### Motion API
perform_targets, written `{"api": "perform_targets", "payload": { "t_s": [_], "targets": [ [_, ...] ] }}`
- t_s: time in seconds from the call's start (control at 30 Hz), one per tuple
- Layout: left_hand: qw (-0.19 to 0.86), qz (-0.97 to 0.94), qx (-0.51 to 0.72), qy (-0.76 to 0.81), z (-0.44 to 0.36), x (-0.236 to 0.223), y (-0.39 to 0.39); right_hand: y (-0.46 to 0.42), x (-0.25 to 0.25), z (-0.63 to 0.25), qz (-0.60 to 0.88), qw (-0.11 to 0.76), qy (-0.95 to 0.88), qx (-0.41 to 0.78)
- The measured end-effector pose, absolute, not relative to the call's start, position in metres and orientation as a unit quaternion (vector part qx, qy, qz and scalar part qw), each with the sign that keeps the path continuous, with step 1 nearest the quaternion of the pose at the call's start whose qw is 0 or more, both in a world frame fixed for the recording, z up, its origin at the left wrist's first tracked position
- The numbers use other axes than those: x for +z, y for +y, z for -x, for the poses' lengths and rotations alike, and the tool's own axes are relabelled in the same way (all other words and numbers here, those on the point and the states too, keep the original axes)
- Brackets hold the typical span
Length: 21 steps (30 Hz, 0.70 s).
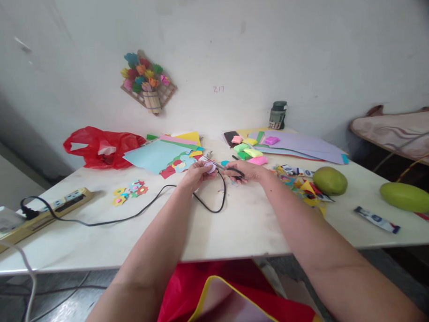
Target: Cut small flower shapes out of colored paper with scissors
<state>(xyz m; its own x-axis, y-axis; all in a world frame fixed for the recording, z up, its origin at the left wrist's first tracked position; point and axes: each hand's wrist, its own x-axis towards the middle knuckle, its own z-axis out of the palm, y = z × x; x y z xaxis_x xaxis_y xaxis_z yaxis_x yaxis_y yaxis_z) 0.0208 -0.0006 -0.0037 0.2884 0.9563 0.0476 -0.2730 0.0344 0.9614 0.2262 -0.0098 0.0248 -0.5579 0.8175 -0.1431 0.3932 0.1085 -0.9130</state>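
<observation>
My left hand (197, 174) pinches a small piece of lilac paper (210, 168) above the middle of the table. From the right, my right hand (245, 171) is closed round the black handles of a pair of scissors (238, 172). The scissor blades point left, toward the lilac paper; whether they touch it I cannot tell. Beyond my left hand lie cut paper shapes in red, green, yellow and blue, by a light blue sheet (147, 156). Several small paper flowers (131, 192) rest on the table to the left.
A black cable (128, 220) runs from a power strip (58, 205) past my hands. A red plastic bag (102, 147) sits at the back left. To the right are coloured clay packets (252, 153), paper sheets (303, 144), scraps, a tube (376, 219) and green fruits (329, 181).
</observation>
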Motion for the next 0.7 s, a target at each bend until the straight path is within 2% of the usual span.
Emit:
{"api": "perform_targets", "payload": {
  "t_s": [0.4,0.7],
  "targets": [
    [0.623,-0.484,0.495,0.363,-0.0208,-0.0006,-0.0014,-0.0066,0.021,-0.231,0.409,0.183,-0.751,0.486],
    [0.639,-0.518,0.452,0.344,-0.0175,-0.0009,-0.0016,-0.0073,0.022,-0.232,0.425,0.178,-0.741,0.489]
  ]
}}
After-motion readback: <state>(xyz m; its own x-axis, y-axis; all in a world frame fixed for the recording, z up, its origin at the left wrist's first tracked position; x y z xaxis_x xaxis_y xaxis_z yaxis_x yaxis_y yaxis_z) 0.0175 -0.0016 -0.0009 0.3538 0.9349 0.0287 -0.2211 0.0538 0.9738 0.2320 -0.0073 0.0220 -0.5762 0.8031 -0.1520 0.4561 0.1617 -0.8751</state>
